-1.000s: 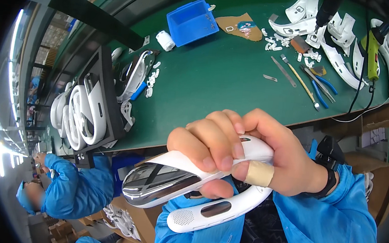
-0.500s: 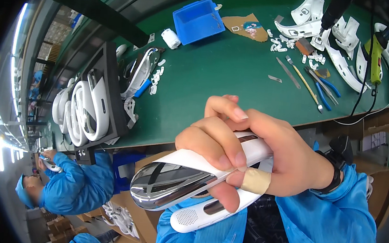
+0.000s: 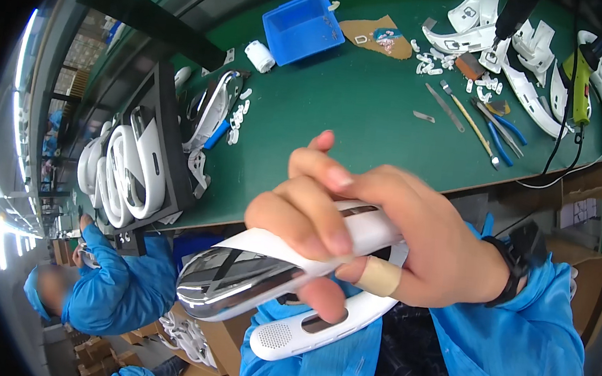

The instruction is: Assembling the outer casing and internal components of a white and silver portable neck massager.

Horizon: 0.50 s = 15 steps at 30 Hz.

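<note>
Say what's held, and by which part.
A white U-shaped device: left hand around the middle of its thicker arm, right hand near its bent end.

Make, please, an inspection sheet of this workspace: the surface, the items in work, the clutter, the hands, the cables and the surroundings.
Surface: green worktop, visible scratches or spills: nothing seen.
Job's things: white device with a glossy dark end, held in front of the worktop edge.
Clutter: blue bin, small white parts, blue-handled pliers, brush.
Hands: left hand curls fingers over the device; right hand grips its right end, tape on the thumb.
Cables: black cable beside the yellow-green tool; pale cable at the worktop's right edge.
Surroundings: co-worker in blue at left; dark tray holding more white devices.
</note>
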Motion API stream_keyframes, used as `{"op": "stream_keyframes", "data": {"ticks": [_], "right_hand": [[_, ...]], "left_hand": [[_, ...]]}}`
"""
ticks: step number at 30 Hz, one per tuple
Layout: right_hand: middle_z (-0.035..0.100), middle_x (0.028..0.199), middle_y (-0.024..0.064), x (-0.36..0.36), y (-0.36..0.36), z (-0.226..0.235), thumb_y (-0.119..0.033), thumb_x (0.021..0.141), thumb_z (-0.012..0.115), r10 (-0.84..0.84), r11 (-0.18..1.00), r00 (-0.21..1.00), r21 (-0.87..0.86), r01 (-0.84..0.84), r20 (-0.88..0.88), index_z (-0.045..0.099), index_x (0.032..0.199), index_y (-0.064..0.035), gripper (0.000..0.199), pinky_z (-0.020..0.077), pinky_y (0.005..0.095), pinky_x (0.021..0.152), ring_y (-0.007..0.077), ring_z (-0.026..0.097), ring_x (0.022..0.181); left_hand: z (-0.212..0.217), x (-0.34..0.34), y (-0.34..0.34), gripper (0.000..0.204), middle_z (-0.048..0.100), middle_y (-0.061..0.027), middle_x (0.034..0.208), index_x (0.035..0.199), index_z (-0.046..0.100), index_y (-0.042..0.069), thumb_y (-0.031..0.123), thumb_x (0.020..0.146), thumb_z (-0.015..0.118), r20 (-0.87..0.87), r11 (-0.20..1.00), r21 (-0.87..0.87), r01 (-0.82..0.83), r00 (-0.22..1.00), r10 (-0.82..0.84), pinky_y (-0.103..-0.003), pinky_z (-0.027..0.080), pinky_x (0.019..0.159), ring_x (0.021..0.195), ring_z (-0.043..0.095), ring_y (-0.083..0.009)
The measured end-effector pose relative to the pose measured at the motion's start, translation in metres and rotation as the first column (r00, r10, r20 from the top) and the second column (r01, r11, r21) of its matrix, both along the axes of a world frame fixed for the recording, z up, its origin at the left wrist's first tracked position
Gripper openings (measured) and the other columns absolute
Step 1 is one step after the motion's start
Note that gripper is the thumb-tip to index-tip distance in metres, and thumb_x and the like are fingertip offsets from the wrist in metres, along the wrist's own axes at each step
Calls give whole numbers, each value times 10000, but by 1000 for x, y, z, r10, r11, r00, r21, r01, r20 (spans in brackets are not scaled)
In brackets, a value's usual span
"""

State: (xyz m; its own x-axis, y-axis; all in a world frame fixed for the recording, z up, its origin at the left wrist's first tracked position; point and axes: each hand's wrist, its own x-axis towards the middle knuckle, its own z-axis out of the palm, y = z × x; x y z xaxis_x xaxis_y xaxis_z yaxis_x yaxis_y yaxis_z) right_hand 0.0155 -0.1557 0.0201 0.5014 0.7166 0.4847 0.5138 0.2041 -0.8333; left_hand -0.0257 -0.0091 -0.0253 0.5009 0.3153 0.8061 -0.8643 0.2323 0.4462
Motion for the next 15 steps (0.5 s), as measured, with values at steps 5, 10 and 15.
{"op": "stream_keyframes", "data": {"ticks": [5,10,15], "right_hand": [[655,955,110,9,-12,0,-307,773,824,-283,954,811,63,292,512,654,1045,-4,441,485,349,618,271,608,741],[607,785,61,12,-6,5,-222,703,805,-281,958,677,154,242,681,660,899,4,332,381,310,499,198,542,610],[539,715,34,15,-1,4,-175,649,796,-286,958,637,234,167,715,644,863,20,327,315,296,470,162,467,549]], "left_hand": [[0,-2,7,506,644,26,978,1021,527,168,465,779,858,-69,982,-48,181,981,-184,-554,218,1235,1174,561,-226],[10,-7,-5,460,625,33,982,1010,510,162,409,815,845,-68,969,-90,228,970,-234,-556,299,1213,1147,549,-215],[11,-5,-17,385,611,-44,945,1020,487,105,273,880,804,3,918,-275,287,955,-297,-604,406,1152,1060,581,-237]]}}
